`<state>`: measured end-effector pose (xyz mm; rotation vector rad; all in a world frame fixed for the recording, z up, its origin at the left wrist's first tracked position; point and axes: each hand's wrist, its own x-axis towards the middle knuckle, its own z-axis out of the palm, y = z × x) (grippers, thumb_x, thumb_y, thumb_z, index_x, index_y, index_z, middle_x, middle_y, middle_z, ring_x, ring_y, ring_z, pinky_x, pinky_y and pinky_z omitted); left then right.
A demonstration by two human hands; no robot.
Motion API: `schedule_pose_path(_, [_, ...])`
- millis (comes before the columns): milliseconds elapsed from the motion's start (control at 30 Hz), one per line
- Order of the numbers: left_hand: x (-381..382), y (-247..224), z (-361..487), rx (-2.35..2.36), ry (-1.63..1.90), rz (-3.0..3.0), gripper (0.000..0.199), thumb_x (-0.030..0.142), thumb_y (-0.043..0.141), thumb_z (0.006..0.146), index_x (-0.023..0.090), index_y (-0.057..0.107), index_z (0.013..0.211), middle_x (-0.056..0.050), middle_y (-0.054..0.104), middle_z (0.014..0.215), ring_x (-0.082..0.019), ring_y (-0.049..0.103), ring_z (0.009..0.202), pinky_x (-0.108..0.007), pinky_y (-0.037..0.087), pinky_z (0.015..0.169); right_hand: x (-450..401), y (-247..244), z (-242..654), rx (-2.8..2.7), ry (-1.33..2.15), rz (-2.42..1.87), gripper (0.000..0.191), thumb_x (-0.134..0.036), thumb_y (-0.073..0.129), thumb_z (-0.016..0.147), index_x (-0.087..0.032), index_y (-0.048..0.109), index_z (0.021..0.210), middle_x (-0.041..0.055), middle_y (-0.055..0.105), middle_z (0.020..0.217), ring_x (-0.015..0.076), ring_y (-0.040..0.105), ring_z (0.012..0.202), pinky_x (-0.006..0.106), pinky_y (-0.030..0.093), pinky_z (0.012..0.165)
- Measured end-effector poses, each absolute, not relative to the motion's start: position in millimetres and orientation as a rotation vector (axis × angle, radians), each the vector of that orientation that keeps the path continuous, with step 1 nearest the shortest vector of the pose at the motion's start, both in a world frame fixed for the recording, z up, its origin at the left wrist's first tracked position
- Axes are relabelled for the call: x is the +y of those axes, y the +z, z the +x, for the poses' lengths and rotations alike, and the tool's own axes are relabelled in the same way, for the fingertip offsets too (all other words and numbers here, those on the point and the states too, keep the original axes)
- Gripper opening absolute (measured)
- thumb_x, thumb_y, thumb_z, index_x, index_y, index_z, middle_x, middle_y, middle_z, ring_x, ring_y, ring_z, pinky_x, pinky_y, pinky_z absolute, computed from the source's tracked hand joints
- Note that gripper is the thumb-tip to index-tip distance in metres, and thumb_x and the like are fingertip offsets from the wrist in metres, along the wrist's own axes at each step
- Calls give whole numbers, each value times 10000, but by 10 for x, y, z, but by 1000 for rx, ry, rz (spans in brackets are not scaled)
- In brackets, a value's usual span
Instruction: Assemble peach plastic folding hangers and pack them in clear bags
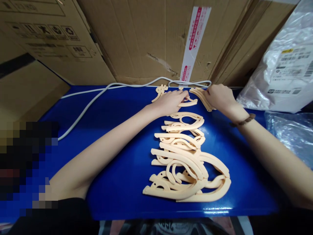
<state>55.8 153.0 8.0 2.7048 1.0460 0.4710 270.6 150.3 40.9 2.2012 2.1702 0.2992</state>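
Observation:
Cream-coloured plastic folding hangers lie in an overlapping row down the middle of the blue table, the nearest pile (195, 192) being the largest. At the far end of the row, my left hand (172, 101) is closed, its fingertips pinching a folding hanger (189, 103). To its right, my right hand (218, 97) bends its fingers over the outer side of a neat stack of folded hanger parts (201, 98). Its fingertips are mostly hidden behind the hand. Just beyond my left wrist lie several small hanger hooks (161, 89).
A white cable (97, 93) runs along the back of the blue table (117, 169). Large cardboard boxes (146, 36) wall off the back and left. A labelled plastic-wrapped parcel (281, 71) stands at right, with clear plastic film (290, 133) in front. Part of the left side is pixelated.

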Motion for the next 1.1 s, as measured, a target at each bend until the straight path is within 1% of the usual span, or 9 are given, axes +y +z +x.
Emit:
schedule_pose_path(167, [1508,97,562,1062,533,2827,353,37,508,887,90,607,1222,-181,648,1270,-334,582,1231,-432,461,1020,1519,383,2706,2280,263,2160,578,-569,513,998,-83,719,1235,271,719,1188,383,710,1049,431,520,830])
schedule_pose_path(300, [1498,68,573,1005,422,2882,361,58,471,939,72,616,1268,-193,651,1296,-338,605,1246,-426,458,990,1537,353,2709,2330,199,2157,497,-490,616,951,-118,708,1268,232,692,1276,358,707,1067,411,519,841])
schedule_pose_path(500, [1484,94,594,1045,413,2875,316,93,497,960,101,659,1231,-169,699,1265,-331,635,1223,-441,431,1026,1558,352,2716,2256,148,2220,445,-420,596,957,-71,730,1198,256,752,1130,389,719,1045,432,528,827])
schedule_pose_path(667, [1452,179,589,1130,468,2818,258,159,499,976,128,673,1165,-144,741,1182,-315,680,1105,-460,425,1019,1534,359,2700,2226,129,2258,476,-404,616,953,-64,695,1277,263,751,1150,388,723,1045,431,531,825])
schedule_pose_path(767, [1433,204,590,1223,612,2588,309,310,482,1020,152,640,1233,-133,742,1078,-303,685,995,-430,451,947,1501,397,2673,2214,162,2295,519,-443,598,965,-80,672,1328,263,745,1163,403,717,1049,453,527,824])
schedule_pose_path(867, [1446,208,605,1172,881,2141,499,602,414,1038,216,626,1273,-76,696,927,-289,669,920,-381,460,868,1483,494,2628,2352,194,2314,468,-436,549,989,-147,692,1327,205,759,1142,378,708,1051,462,521,844])
schedule_pose_path(933, [1466,217,624,1066,1015,1922,576,727,384,1008,254,654,1197,-53,662,899,-283,659,973,-349,458,862,1467,582,2583,2587,-30,2211,387,-406,619,950,-187,737,1246,136,775,1063,320,709,990,424,525,837])
schedule_pose_path(1000, [1474,249,650,1017,1076,1793,573,754,407,992,250,673,1047,-51,651,901,-272,651,1007,-323,459,843,1428,669,2526,2803,-547,1981,343,-424,705,891,-206,757,1151,79,774,991,262,705,926,373,537,803])
schedule_pose_path(1100, [1441,345,683,1010,1075,1696,540,718,504,979,212,629,837,-57,637,815,-226,641,854,-307,455,746,1321,755,2429,2934,-1239,1647,349,-539,745,851,-235,755,1022,31,762,932,214,701,879,333,555,759])
